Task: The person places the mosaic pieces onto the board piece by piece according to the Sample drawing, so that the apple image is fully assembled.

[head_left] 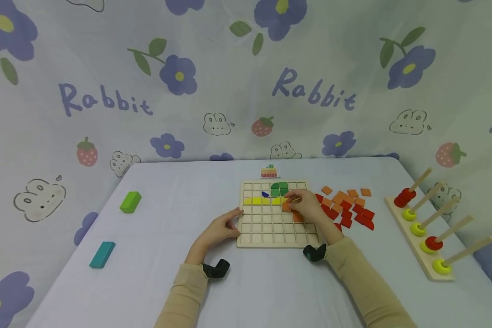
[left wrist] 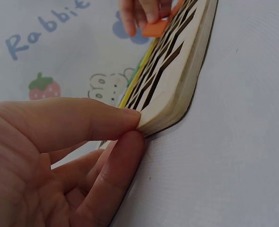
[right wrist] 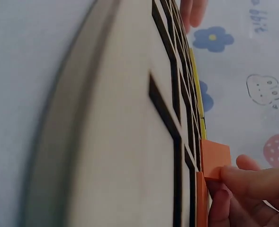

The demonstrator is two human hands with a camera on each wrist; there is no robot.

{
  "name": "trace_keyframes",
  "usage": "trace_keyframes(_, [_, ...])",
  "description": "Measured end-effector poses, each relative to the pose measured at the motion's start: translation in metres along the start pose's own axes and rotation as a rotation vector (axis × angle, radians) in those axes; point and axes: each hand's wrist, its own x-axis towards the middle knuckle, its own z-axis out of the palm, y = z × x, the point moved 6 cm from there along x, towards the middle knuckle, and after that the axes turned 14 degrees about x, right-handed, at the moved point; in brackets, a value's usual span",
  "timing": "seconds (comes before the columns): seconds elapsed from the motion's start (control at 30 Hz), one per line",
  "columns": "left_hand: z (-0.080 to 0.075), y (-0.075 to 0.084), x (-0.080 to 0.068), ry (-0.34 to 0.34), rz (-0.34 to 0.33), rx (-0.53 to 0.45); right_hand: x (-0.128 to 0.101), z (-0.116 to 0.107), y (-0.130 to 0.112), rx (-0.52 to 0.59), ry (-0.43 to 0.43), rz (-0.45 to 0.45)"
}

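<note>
A wooden grid board [head_left: 270, 228] lies mid-table with a yellow row [head_left: 262, 200], green tiles [head_left: 279, 188] and a blue piece [head_left: 265, 194] set in it. My left hand [head_left: 223, 228] pinches the board's left edge [left wrist: 167, 113] between thumb and fingers [left wrist: 111, 118]. My right hand [head_left: 307, 206] is over the board's right part and pinches an orange square tile [right wrist: 215, 158] at the grid, beside another orange tile [head_left: 298, 217] in a cell. The same pinched orange tile [left wrist: 154, 28] shows in the left wrist view.
Loose orange and red tiles [head_left: 346, 207] are heaped right of the board. A wooden peg rack with red and yellow rings [head_left: 424, 232] stands at the right edge. A green block [head_left: 130, 202] and a teal block [head_left: 102, 254] lie at left. A pattern card [head_left: 269, 171] sits behind the board.
</note>
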Motion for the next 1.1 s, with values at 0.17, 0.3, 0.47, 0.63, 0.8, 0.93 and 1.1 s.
trace_keyframes(0.17, [0.000, 0.000, 0.000, 0.003, -0.004, 0.003, -0.003, 0.003, -0.008, -0.173, -0.010, -0.086])
trace_keyframes(0.3, [0.001, 0.000, -0.001, 0.009, -0.017, -0.002, -0.003, 0.005, -0.010, -0.246, -0.014, -0.103])
trace_keyframes(0.47, [0.001, 0.001, -0.001, 0.011, -0.025, -0.006, -0.003, 0.004, -0.008, -0.287, 0.008, -0.094])
trace_keyframes(0.63, [0.001, 0.001, -0.001, 0.010, -0.018, -0.008, -0.004, 0.002, -0.007, -0.292, 0.026, -0.087])
trace_keyframes(0.8, [0.001, 0.000, -0.001, 0.005, -0.008, -0.009, -0.004, -0.002, -0.002, -0.210, 0.030, -0.062])
trace_keyframes(0.93, [0.002, 0.000, -0.002, 0.002, 0.004, -0.010, -0.005, -0.012, 0.006, -0.034, 0.049, 0.006])
trace_keyframes(1.1, [0.001, 0.000, -0.002, 0.008, -0.004, -0.018, -0.008, -0.038, 0.009, 0.131, 0.081, 0.015])
